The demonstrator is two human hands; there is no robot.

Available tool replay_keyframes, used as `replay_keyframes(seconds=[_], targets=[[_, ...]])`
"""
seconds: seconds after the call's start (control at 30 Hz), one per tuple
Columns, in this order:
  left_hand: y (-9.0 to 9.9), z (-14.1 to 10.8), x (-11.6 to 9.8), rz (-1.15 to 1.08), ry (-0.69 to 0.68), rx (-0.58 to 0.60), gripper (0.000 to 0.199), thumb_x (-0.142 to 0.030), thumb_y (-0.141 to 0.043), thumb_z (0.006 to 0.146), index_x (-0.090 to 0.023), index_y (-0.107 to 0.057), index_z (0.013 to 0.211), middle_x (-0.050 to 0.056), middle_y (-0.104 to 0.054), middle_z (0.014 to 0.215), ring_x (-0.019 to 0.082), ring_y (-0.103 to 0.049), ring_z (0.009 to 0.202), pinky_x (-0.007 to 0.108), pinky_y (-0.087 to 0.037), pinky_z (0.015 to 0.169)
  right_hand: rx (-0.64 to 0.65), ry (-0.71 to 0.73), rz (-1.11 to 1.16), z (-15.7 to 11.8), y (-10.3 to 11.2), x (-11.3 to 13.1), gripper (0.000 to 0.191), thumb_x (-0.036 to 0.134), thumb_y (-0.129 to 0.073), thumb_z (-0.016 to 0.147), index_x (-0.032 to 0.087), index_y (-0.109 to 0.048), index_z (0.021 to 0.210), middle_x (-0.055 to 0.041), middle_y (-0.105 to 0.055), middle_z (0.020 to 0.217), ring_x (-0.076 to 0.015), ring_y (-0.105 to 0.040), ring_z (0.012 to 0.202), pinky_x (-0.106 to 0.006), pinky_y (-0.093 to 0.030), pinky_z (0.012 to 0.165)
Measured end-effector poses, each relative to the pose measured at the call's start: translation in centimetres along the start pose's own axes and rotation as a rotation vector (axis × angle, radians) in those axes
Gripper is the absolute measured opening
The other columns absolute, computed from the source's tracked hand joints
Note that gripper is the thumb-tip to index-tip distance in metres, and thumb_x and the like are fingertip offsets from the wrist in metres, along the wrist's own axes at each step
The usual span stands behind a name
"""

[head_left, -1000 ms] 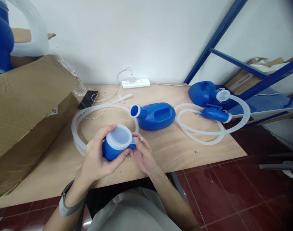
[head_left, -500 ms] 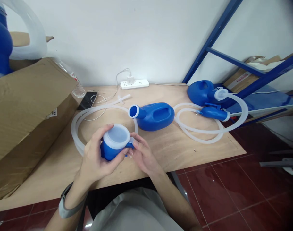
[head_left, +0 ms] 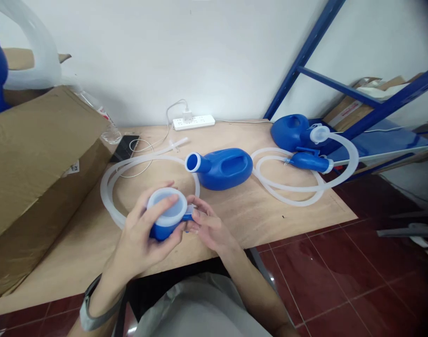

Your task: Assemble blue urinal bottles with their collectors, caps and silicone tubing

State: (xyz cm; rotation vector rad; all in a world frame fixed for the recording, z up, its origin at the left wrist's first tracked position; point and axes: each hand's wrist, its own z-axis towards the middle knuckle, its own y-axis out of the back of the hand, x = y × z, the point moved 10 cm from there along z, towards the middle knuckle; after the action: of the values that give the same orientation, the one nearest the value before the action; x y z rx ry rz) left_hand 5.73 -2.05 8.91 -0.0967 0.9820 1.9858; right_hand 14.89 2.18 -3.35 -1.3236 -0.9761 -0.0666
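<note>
My left hand (head_left: pixel 143 229) is wrapped round a blue cup-shaped urinal piece with a translucent white cap (head_left: pixel 170 216). One finger lies across the cap's top; the thumb presses the near side. At the piece's right, my right hand (head_left: pixel 210 227) pinches its small blue handle, where a white tab sticks out. Just beyond both hands, a blue urinal bottle (head_left: pixel 226 169) lies on its side with its open white-rimmed neck to the left. A coiled clear tube (head_left: pixel 107 189) with a small cross-shaped connector rests on the table behind my left hand.
At the table's right stand another blue bottle (head_left: pixel 287 131) and a smaller blue piece (head_left: pixel 310 162) with coiled tubing. An open cardboard box (head_left: pixel 41 159) fills the left. Behind lie a phone (head_left: pixel 125 149), a plastic bottle (head_left: pixel 110 133) and a power strip (head_left: pixel 195 122). A blue shelf frame (head_left: pixel 301 61) rises at right.
A finger of my left hand has moved from the cap's rim onto its top. The cap now tilts a little more. My right hand keeps its pinch on the handle.
</note>
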Motion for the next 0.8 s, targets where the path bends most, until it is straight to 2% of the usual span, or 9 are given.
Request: replay_keyframes(seconds=[0.1, 0.17, 0.23, 0.3, 0.4, 0.53, 0.63, 0.8], targets=[[0.2, 0.9, -1.9, 0.014, -0.050, 0.048, 0.033, -0.006, -0.071, 0.093, -0.021, -0.064, 0.121, 0.019, -0.041, 0.166, 0.038, -0.060, 0.143, 0.054, -0.060, 0.108, 0.031, -0.018, 0.029, 0.0, -0.5, -0.2, 0.046, 0.050, -0.098, 0.071, 0.022, -0.067, 0.091, 0.0099, -0.049, 0.063, -0.0051, -0.026, 0.051, -0.026, -0.023, 0.054], [0.5, 1.5, -2.9, 0.087, -0.072, 0.060, 0.026, -0.006, -0.071, 0.094, -0.021, -0.066, 0.114, 0.017, -0.040, 0.166, 0.040, -0.056, 0.146, 0.058, -0.060, 0.108, 0.042, -0.014, 0.029, -0.1, -0.8, -0.2, 0.046, 0.050, -0.097, 0.072, 0.022, -0.063, 0.087, 0.0102, -0.048, 0.062, -0.0050, -0.026, 0.050, -0.026, -0.022, 0.053], [0.8, 1.9, -3.8, 0.166, -0.098, 0.078, 0.022, -0.007, -0.072, 0.094, -0.021, -0.067, 0.110, 0.017, -0.053, 0.156, 0.041, -0.058, 0.142, 0.058, -0.061, 0.105, 0.047, -0.001, 0.018, -0.3, -1.0, 0.0, 0.045, 0.049, -0.095, 0.075, 0.022, -0.060, 0.085, 0.0104, -0.047, 0.061, -0.0048, -0.027, 0.050, -0.025, -0.021, 0.053], [0.7, 2.1, -4.6, 0.226, -0.154, 0.122, 0.020, -0.006, -0.073, 0.093, -0.018, -0.067, 0.108, 0.015, -0.068, 0.134, 0.038, -0.065, 0.132, 0.054, -0.063, 0.100, 0.041, 0.016, 0.006, -0.4, -1.0, 0.2, 0.045, 0.048, -0.095, 0.076, 0.022, -0.059, 0.085, 0.0100, -0.047, 0.062, -0.0049, -0.027, 0.050, -0.025, -0.020, 0.053], [0.3, 2.2, -5.7, 0.327, -0.258, 0.213, 0.015, -0.007, -0.070, 0.096, -0.014, -0.067, 0.109, 0.010, -0.074, 0.111, 0.033, -0.071, 0.116, 0.044, -0.065, 0.086, 0.027, 0.046, -0.012, -0.6, -0.9, 0.3, 0.045, 0.048, -0.095, 0.074, 0.022, -0.059, 0.084, 0.0095, -0.048, 0.064, -0.0049, -0.028, 0.051, -0.025, -0.020, 0.052], [-0.2, 2.5, -6.4, 0.461, -0.386, 0.333, 0.022, -0.007, -0.053, 0.104, -0.014, -0.067, 0.119, 0.009, -0.072, 0.108, 0.028, -0.071, 0.106, 0.034, -0.060, 0.066, 0.018, 0.082, -0.053, -0.6, -0.7, 0.1, 0.043, 0.045, -0.095, 0.073, 0.022, -0.059, 0.080, 0.0095, -0.047, 0.062, -0.0052, -0.031, 0.051, -0.025, -0.019, 0.051], [-0.5, 2.8, -6.5, 0.470, -0.440, 0.398, 0.022, -0.007, -0.053, 0.103, -0.016, -0.067, 0.117, 0.009, -0.070, 0.108, 0.028, -0.069, 0.104, 0.034, -0.056, 0.062, -0.007, 0.082, -0.065, -0.8, -0.6, 0.1, 0.041, 0.044, -0.095, 0.072, 0.022, -0.061, 0.080, 0.0080, -0.052, 0.064, -0.0065, -0.034, 0.053, -0.026, -0.021, 0.052], [0.0, 3.4, -6.6, 0.376, -0.449, 0.338, 0.011, -0.010, -0.058, 0.103, -0.015, -0.067, 0.107, 0.008, -0.067, 0.103, 0.026, -0.068, 0.097, 0.034, -0.055, 0.060, 0.053, 0.059, -0.012, -0.8, -1.6, 0.3, 0.039, 0.044, -0.094, 0.072, 0.022, -0.065, 0.084, 0.0076, -0.051, 0.065, -0.0070, -0.032, 0.054, -0.026, -0.021, 0.053]])
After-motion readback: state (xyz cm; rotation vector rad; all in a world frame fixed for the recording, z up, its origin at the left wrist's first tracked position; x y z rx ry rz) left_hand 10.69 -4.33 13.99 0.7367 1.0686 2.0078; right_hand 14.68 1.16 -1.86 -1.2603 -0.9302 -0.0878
